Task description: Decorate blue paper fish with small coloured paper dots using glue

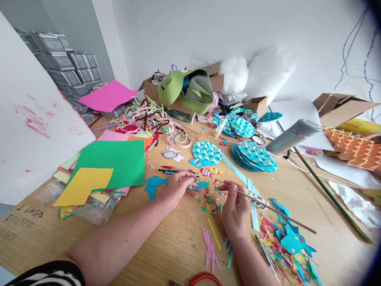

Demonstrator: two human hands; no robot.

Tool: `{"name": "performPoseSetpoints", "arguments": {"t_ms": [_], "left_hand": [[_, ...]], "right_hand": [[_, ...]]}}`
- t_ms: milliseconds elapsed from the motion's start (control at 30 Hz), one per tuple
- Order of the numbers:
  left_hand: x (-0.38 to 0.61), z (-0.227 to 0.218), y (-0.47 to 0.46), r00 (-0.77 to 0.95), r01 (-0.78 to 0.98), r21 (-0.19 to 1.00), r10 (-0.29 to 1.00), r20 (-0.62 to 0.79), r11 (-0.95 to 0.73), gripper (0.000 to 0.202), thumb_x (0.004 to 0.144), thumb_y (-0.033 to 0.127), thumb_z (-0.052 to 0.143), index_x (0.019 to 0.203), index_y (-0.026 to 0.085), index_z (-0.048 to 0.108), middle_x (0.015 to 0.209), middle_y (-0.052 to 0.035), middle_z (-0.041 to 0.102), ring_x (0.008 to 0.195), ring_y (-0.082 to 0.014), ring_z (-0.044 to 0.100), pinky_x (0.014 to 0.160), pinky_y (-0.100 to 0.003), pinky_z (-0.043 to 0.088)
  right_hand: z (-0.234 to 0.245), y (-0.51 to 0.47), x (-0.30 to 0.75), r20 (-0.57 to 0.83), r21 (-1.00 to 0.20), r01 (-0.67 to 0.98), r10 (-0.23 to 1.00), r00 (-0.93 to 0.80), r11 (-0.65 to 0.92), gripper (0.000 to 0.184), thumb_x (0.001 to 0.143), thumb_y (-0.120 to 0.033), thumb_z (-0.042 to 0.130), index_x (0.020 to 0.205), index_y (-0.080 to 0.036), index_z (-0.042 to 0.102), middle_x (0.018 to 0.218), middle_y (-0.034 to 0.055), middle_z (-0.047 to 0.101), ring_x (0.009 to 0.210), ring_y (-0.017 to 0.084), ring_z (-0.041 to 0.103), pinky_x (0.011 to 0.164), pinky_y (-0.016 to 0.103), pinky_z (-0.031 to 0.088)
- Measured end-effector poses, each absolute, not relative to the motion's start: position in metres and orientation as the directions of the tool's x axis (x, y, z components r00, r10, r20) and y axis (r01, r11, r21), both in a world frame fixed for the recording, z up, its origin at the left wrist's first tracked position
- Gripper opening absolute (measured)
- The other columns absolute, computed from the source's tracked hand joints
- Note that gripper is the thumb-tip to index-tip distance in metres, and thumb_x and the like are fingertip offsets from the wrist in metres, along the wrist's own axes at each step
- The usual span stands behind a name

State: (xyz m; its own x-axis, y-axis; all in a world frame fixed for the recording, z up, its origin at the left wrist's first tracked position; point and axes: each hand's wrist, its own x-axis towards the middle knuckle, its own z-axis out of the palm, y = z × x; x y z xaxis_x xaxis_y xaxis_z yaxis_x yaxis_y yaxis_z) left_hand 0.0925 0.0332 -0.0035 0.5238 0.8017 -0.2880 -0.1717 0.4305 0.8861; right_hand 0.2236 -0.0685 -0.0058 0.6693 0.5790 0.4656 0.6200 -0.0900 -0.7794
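My right hand [236, 208] is closed around a thin wooden stick [279, 212], which slants from lower right towards the middle of the table. Its tip points at small paper scraps [212, 204] in red, green and yellow. My left hand [178, 188] rests with fingers apart at a blue paper fish [202, 184] decorated with coloured triangles, partly hidden by the fingers. Left of that hand lie plain blue paper fish [156, 182]. Just beyond are a red striped fish [206, 172], a yellow dotted fish [217, 171] and a woven blue paper disc [206, 153].
Coloured paper sheets [119, 159] lie at left beside a white panel [38, 119]. Woven discs [253, 157] are stacked near a grey bottle [293, 135]. Red-handled scissors [205, 277], pink strips [210, 250] and tangled offcuts [285, 254] lie at the front. Boxes stand behind.
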Motion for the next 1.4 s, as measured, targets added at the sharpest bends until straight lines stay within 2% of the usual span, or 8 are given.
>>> {"name": "performPoseSetpoints", "arguments": {"t_ms": [100, 267, 500, 767, 967, 1100, 1233, 1400], "left_hand": [[0.092, -0.004, 0.033, 0.52, -0.208, 0.863, 0.8, -0.301, 0.46, 0.024, 0.074, 0.035, 0.062, 0.085, 0.014, 0.064, 0.111, -0.0093, 0.062, 0.067, -0.0178, 0.066, 0.043, -0.029, 0.055], [0.091, -0.003, 0.033, 0.535, -0.204, 0.854, 0.785, -0.313, 0.479, 0.031, 0.08, 0.043, 0.057, 0.091, 0.014, 0.063, 0.111, -0.0105, 0.064, 0.065, -0.0202, 0.068, 0.044, -0.032, 0.055], [0.091, -0.012, 0.033, 0.594, -0.189, 0.87, 0.759, -0.268, 0.455, 0.039, 0.082, 0.051, 0.053, 0.093, 0.015, 0.063, 0.117, -0.0116, 0.061, 0.068, -0.0202, 0.068, 0.045, -0.031, 0.055], [0.091, -0.013, 0.032, 0.594, -0.14, 0.908, 0.767, -0.242, 0.395, 0.044, 0.08, 0.056, 0.053, 0.093, 0.016, 0.063, 0.116, -0.0122, 0.06, 0.103, -0.0277, 0.06, 0.046, -0.026, 0.055], [0.091, -0.009, 0.031, 0.644, -0.107, 0.911, 0.726, -0.241, 0.398, 0.041, 0.075, 0.052, 0.061, 0.094, 0.016, 0.062, 0.1, -0.0081, 0.065, 0.066, -0.0198, 0.068, 0.046, -0.028, 0.054], [0.092, -0.009, 0.03, 0.649, -0.115, 0.918, 0.728, -0.218, 0.378, 0.046, 0.067, 0.045, 0.071, 0.098, 0.014, 0.057, 0.079, -0.0041, 0.066, 0.064, -0.021, 0.068, 0.047, -0.028, 0.054], [0.092, -0.01, 0.03, 0.645, -0.102, 0.925, 0.732, -0.22, 0.367, 0.041, 0.068, 0.045, 0.069, 0.089, 0.013, 0.057, 0.075, -0.0038, 0.066, 0.061, -0.0201, 0.068, 0.045, -0.026, 0.053], [0.092, -0.007, 0.03, 0.641, -0.072, 0.926, 0.728, -0.242, 0.371, 0.038, 0.065, 0.047, 0.07, 0.075, 0.013, 0.056, 0.07, -0.003, 0.065, 0.057, -0.0188, 0.067, 0.043, -0.025, 0.052]], "right_hand": [[-0.004, -0.068, 0.227, 0.449, -0.82, 0.564, 0.5, 0.74, -0.098, 0.036, 0.095, -0.044, 0.035, 0.088, -0.018, 0.059, 0.07, 0.0031, 0.063, 0.072, 0.018, 0.057, 0.073, 0.032, 0.04], [-0.005, -0.066, 0.232, 0.425, -0.848, 0.52, 0.456, 0.782, -0.101, 0.037, 0.094, -0.046, 0.035, 0.086, -0.017, 0.059, 0.068, 0.0027, 0.062, 0.07, 0.017, 0.057, 0.072, 0.032, 0.041], [-0.015, -0.066, 0.231, 0.478, -0.754, 0.654, 0.629, 0.613, -0.064, 0.027, 0.092, -0.04, 0.045, 0.084, -0.019, 0.061, 0.08, 0.0048, 0.067, 0.081, 0.02, 0.061, 0.077, 0.035, 0.044], [-0.026, -0.065, 0.231, 0.483, -0.703, 0.711, 0.724, 0.492, -0.015, 0.017, 0.082, -0.038, 0.061, 0.086, -0.022, 0.063, 0.081, 0.0018, 0.067, 0.082, 0.02, 0.06, 0.075, 0.034, 0.044], [-0.019, -0.067, 0.228, 0.34, -0.829, 0.553, 0.703, 0.624, -0.09, 0.023, 0.081, -0.042, 0.059, 0.087, -0.02, 0.064, 0.084, 0.0034, 0.068, 0.081, 0.019, 0.061, 0.071, 0.03, 0.045], [-0.016, -0.065, 0.229, 0.259, -0.891, 0.435, 0.64, 0.724, -0.131, 0.027, 0.078, -0.044, 0.062, 0.086, -0.019, 0.064, 0.084, 0.0044, 0.067, 0.079, 0.019, 0.061, 0.069, 0.03, 0.046], [-0.018, -0.063, 0.231, 0.229, -0.92, 0.378, 0.635, 0.738, -0.107, 0.028, 0.076, -0.045, 0.064, 0.085, -0.019, 0.064, 0.083, 0.0047, 0.066, 0.08, 0.019, 0.06, 0.071, 0.031, 0.046], [-0.022, -0.061, 0.231, 0.122, -0.978, 0.202, 0.663, 0.739, -0.045, 0.034, 0.074, -0.048, 0.066, 0.088, -0.018, 0.062, 0.078, 0.0036, 0.063, 0.064, 0.014, 0.055, 0.054, 0.025, 0.043]]}}
